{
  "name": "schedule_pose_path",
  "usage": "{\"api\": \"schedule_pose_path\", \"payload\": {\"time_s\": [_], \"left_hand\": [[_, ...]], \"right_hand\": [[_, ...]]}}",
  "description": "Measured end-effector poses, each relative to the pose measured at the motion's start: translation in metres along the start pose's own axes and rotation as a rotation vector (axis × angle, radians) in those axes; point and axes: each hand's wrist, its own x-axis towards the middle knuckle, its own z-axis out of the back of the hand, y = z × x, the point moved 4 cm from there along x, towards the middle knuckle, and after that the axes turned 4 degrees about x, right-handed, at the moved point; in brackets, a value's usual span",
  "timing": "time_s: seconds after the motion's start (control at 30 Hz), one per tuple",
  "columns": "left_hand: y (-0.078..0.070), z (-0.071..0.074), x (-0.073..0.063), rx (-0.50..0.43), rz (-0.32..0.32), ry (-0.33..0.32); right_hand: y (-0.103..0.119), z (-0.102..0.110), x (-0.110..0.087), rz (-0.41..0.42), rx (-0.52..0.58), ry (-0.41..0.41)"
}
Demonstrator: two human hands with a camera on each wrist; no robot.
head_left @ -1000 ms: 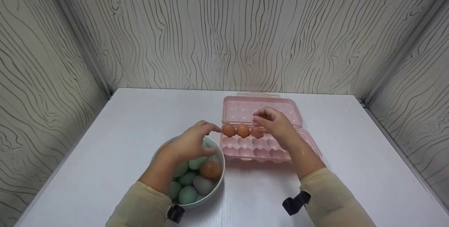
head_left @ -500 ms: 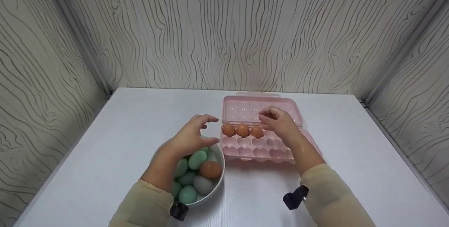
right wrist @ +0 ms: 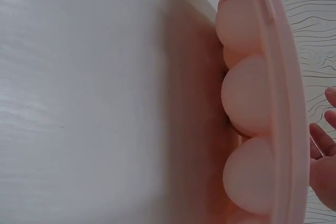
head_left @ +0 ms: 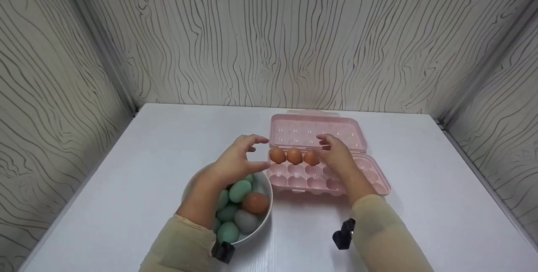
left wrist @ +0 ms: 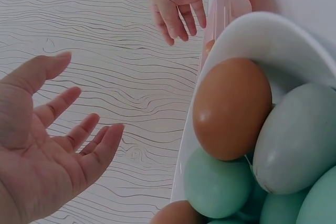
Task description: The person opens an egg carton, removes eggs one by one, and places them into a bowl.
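Observation:
My left hand (head_left: 233, 162) hovers over the far rim of a white bowl (head_left: 269, 213), fingers and thumb spread apart with nothing between them. Several eggs lie in the bowl: green ones (head_left: 240, 191), a brown egg (left wrist: 232, 108) and a grey egg (left wrist: 295, 139). To the right stands a pink egg box (head_left: 290, 188), its lid (head_left: 317, 131) folded back. Three brown eggs (head_left: 294, 156) sit in its back row, from the left end. My right hand (head_left: 338, 158) is above the box, just right of the third egg, fingers loosely bent and holding nothing; it covers some cups.
A white table (head_left: 176, 137) bears the bowl and the box side by side. Wood-grain panels (head_left: 269, 40) wall it at the back and both sides. A black wrist device (head_left: 344, 234) hangs under the right sleeve, another (head_left: 222, 252) under the left.
My left hand has risen slightly from the bowl and its fingers have spread. The right hand drew right, off the third brown egg, and its fingertips have since parted. The view shifted slightly.

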Motion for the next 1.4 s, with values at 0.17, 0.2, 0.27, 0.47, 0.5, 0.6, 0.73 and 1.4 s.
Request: {"api": "schedule_pose_path", "payload": {"time_s": [0.17,0.2,0.27,0.47,0.5,0.6,0.73,1.4], "left_hand": [[-0.001,-0.001,-0.001,-0.006,-0.002,0.011],[0.000,-0.001,-0.002,-0.008,0.001,0.013],[0.000,-0.002,-0.002,-0.008,0.005,0.020],[0.002,-0.003,-0.002,-0.014,-0.023,0.034],[0.002,-0.003,-0.002,-0.016,-0.041,0.032],[0.001,-0.004,-0.003,-0.012,-0.076,0.026],[0.001,-0.005,-0.003,-0.015,-0.082,0.032],[0.010,-0.015,-0.005,-0.006,-0.025,0.108]], "right_hand": [[-0.011,-0.006,0.001,-0.092,-0.012,0.008],[-0.012,-0.008,0.001,-0.100,-0.020,0.014],[-0.015,-0.011,0.001,-0.112,-0.048,0.022],[-0.018,-0.023,0.004,-0.059,-0.123,0.023],[-0.019,-0.025,0.004,-0.042,-0.143,0.022],[-0.020,-0.029,0.004,-0.022,-0.187,0.030],[-0.021,-0.033,0.003,-0.033,-0.161,0.025],[-0.021,-0.035,0.008,0.014,-0.204,-0.014]]}}
